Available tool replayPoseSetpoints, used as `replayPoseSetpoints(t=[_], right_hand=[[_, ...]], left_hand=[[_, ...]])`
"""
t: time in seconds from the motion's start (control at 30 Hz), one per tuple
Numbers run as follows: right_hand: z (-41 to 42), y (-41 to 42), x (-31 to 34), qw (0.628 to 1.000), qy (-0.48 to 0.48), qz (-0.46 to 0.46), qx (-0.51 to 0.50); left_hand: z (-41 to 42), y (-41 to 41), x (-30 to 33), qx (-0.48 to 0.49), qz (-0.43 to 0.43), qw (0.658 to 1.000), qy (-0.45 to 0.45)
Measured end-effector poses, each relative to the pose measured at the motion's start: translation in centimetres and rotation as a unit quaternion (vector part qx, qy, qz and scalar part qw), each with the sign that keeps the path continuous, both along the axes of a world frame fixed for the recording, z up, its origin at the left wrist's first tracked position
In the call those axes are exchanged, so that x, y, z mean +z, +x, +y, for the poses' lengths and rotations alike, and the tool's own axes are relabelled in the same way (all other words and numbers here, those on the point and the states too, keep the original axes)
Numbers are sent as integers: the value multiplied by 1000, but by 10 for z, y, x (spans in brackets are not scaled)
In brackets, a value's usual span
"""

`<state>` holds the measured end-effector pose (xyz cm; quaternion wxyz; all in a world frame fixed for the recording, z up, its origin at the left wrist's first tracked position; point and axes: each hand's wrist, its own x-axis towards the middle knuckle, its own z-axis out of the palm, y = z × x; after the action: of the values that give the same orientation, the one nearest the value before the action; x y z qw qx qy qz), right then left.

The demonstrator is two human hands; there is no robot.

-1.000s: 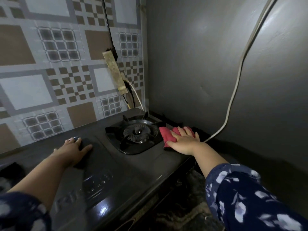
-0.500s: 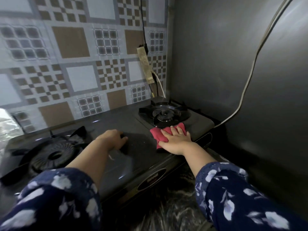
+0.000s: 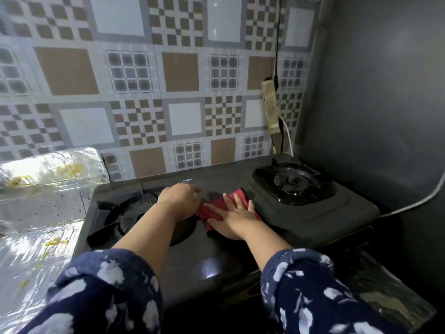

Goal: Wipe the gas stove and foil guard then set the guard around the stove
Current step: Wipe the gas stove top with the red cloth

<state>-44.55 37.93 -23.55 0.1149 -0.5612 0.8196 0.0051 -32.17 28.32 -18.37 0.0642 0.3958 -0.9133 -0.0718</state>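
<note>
Landmark: the black two-burner gas stove [image 3: 216,251], a flat glossy top set against a patterned tile wall; all places below are given relative to it.

Right hand: the right hand [image 3: 232,219] lies flat, fingers spread and extended, palm pressing the folded red cloth [image 3: 237,197] onto the middle strip of the stove between the two burners. The open palm spreads pressure over the cloth, which suits a wiping stroke.

Left hand: the left hand [image 3: 179,200] rests on the stove top just left of the cloth, over the inner edge of the left burner [image 3: 134,215]. It is blurred; whether the fingers are curled or flat cannot be told. It appears to steady the body, or perhaps to meet the cloth's edge.

Cloth: touching the stove surface, largely covered by the right hand, its far corner pointing toward the right burner [image 3: 292,182].

Foil guard: the crinkled silver foil guard [image 3: 43,186], spotted with yellowish residue, stands and lies off the stove's left end, not yet around it.

Stage, as judged: stove wiping is under way; the guard looks unwiped and unplaced.

Hazard, as judged: the pale power strip [image 3: 271,107] and its cords hang on the wall behind the right burner, within reach of a damp cloth.
</note>
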Motion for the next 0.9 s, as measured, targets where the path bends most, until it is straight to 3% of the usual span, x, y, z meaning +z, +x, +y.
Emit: replayPoseSetpoints(t=[0.13, 0.4, 0.63, 0.77, 0.9], right_hand=[[-52, -17, -2, 999, -4, -7, 50], [-171, -56, 5, 988, 28, -30, 146], [-247, -41, 15, 963, 73, -30, 256], [-275, -21, 17, 941, 90, -59, 321], [-302, 20, 14, 923, 103, -51, 366]], left_hand=[[-38, 13, -7, 49, 3, 998, -36], [-98, 60, -18, 206, -9, 978, -20], [-110, 113, -27, 318, -39, 946, 58], [-106, 125, -23, 350, 26, 929, 116], [-105, 126, -23, 356, 38, 923, 143]])
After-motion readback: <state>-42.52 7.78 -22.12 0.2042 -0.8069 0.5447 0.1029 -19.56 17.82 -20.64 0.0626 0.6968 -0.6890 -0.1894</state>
